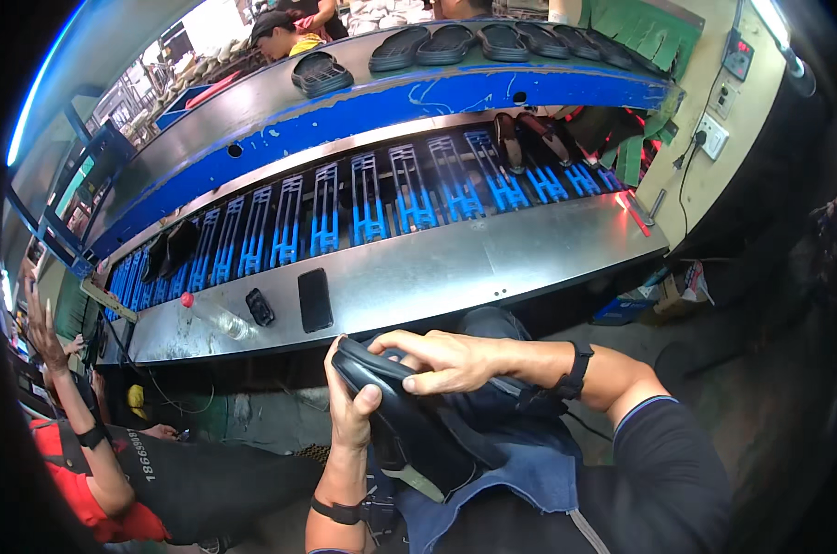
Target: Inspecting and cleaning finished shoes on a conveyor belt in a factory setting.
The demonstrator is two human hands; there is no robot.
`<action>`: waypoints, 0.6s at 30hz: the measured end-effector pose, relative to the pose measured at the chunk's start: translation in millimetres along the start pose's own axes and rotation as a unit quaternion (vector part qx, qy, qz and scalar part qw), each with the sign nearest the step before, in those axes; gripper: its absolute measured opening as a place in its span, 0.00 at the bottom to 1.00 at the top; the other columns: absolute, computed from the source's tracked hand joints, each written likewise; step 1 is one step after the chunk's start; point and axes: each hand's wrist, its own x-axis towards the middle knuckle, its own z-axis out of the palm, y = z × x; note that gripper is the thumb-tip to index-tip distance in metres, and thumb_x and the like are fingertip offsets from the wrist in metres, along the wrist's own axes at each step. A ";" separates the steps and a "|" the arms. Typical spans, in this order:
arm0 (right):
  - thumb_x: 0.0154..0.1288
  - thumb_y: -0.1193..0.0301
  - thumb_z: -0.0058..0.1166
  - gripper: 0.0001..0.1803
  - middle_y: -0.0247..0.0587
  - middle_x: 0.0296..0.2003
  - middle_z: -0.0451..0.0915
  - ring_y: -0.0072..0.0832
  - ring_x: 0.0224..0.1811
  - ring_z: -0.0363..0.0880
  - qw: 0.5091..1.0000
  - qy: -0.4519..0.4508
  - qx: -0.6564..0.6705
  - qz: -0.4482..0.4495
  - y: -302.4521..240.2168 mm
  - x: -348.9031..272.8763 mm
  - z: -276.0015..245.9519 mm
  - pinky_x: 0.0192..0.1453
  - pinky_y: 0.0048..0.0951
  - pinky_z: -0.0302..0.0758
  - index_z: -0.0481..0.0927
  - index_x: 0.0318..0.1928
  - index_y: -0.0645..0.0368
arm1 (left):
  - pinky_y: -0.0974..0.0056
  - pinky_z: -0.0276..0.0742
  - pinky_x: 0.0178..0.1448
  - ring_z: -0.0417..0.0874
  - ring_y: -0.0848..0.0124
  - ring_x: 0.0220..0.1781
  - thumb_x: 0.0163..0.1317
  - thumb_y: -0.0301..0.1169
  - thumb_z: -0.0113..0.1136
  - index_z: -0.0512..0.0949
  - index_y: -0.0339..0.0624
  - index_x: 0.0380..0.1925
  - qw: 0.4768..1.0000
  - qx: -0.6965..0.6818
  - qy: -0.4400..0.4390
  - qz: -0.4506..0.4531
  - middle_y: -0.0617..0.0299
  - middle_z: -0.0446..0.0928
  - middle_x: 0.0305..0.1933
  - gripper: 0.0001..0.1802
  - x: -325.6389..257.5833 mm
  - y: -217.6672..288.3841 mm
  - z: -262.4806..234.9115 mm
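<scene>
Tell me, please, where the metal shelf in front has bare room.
The shelf is bare from the phone rightward to the red tool. Left of the phone it is crowded: a small black device and a bottle.

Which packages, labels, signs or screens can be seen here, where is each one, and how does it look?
Phone: lying on the metal shelf, a dark, flat rectangle, its screen off.
Small meter display: on the beige wall at upper right, a grey box with red lit digits.
Cardboard box: on the floor at right, brown, open.
Plastic bottle: lying on the shelf, clear, with a red cap.
</scene>
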 end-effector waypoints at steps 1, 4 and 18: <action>0.64 0.66 0.53 0.31 0.53 0.26 0.81 0.48 0.31 0.84 0.998 0.018 -0.047 -0.035 0.4 -0.3 4.9 0.39 0.45 0.77 0.60 0.64 0.64 | 0.57 0.69 0.67 0.71 0.63 0.62 0.50 0.55 0.72 0.53 0.34 0.71 1.000 0.005 0.009 -0.004 0.51 0.65 0.61 0.57 -1.2 -4.3 -2.1; 0.63 0.63 0.53 0.34 0.61 0.25 0.80 0.56 0.26 0.82 0.954 0.061 -0.285 -0.068 1.5 -0.7 32.4 0.34 0.51 0.79 0.61 0.60 0.78 | 0.59 0.66 0.68 0.69 0.66 0.62 0.51 0.54 0.70 0.56 0.33 0.70 0.999 0.027 0.038 -0.018 0.55 0.66 0.61 0.55 -4.4 -19.5 -10.5; 0.53 0.74 0.56 0.40 0.70 0.68 0.62 0.61 0.70 0.64 0.879 0.166 -0.447 0.001 45.1 -117.2 97.8 0.70 0.55 0.64 0.63 0.69 0.70 | 0.53 0.78 0.65 0.82 0.57 0.58 0.76 0.54 0.42 0.70 0.33 0.64 0.915 -0.291 -0.027 -0.279 0.48 0.78 0.60 0.34 27.0 -94.4 0.3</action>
